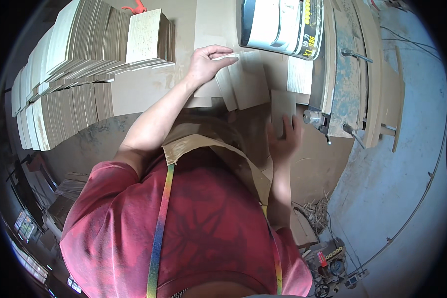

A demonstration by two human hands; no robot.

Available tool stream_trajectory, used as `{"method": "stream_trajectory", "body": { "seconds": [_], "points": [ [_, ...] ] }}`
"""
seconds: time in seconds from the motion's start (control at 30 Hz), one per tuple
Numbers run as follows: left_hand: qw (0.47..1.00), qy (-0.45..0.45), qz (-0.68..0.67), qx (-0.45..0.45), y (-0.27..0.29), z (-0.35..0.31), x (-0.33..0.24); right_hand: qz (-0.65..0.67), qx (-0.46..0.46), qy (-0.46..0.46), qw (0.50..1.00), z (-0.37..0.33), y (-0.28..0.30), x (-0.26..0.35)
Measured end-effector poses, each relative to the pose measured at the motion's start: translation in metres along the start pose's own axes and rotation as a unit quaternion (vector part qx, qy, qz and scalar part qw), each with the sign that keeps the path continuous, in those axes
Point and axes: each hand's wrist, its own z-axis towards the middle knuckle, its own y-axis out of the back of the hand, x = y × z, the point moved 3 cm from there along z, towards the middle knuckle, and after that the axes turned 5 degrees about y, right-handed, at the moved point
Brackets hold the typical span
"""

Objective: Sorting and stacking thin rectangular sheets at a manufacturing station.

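My left hand (203, 67) is at the bench, thumb and fingers closed about the far end of a narrow thin wooden board (225, 89). Beside it, on the right, lies a wider pale wooden board (251, 82), its near end reaching the bench's front edge. In my right hand (285, 139) is a small rectangular wooden board (283, 105), held roughly upright just off the bench front. The fingers lie across its lower part. Part of the right hand is dim and slightly blurred.
Long rows of stacked thin boards (74, 44) fill the bench's left side, with a red-orange object (135, 7) behind. A white and black tub (283, 27) stands at the far right. Past it is a worn blue-grey metal fixture (345, 74) with protruding bolts, near the wall (412, 124).
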Motion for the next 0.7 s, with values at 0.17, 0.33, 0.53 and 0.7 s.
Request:
{"method": "stream_trajectory", "body": {
  "seconds": [0.17, 0.33, 0.53, 0.7],
  "points": [
    [0.998, 0.041, 0.019, 0.041, 0.016, -0.002, -0.004, -0.067, 0.008, -0.008, 0.998, 0.018, -0.013, -0.006],
    [0.992, -0.016, 0.088, 0.086, 0.032, 0.005, -0.005, -0.133, -0.002, 0.021, 0.991, 0.042, -0.034, -0.007],
    [0.992, 0.008, 0.066, 0.105, 0.027, -0.003, -0.004, -0.203, -0.039, 0.033, 0.978, 0.055, -0.062, -0.035],
    [0.991, 0.048, 0.09, 0.087, 0.014, 0.001, -0.02, -0.187, -0.074, 0.06, 0.978, 0.117, -0.09, -0.049]
  ]
}}
